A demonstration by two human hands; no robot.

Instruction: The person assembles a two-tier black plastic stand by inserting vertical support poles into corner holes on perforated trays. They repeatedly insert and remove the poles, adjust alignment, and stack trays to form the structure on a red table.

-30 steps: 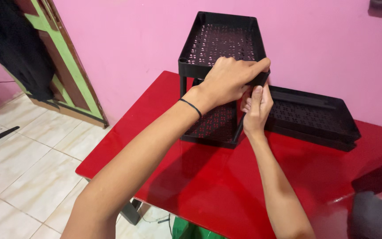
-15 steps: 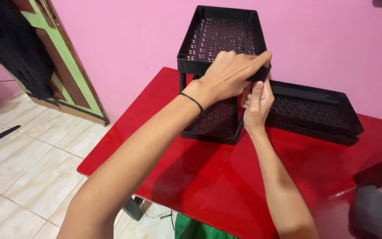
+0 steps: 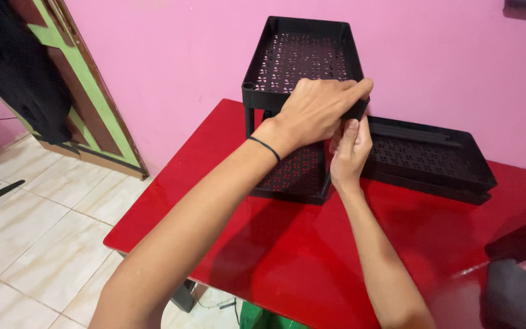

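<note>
Both hands on the corner of a black tray rack

While the left hand [image 3: 318, 113] clamps its fingers [image 3: 351, 91] over the near right corner of the top tray [image 3: 302, 55], the right hand [image 3: 349, 149] sits right under them, fingers together and pointing up at that corner; can't tell if they're gripping a post. Below the fingers is the lower tray [image 3: 293, 176] on the red table [image 3: 312, 262]. Just right of them lies a spare black tray [image 3: 433, 158]

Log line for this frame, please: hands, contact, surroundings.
left hand grips near edge of upper black tray | right hand under that corner | spare tray beside on red table
</note>
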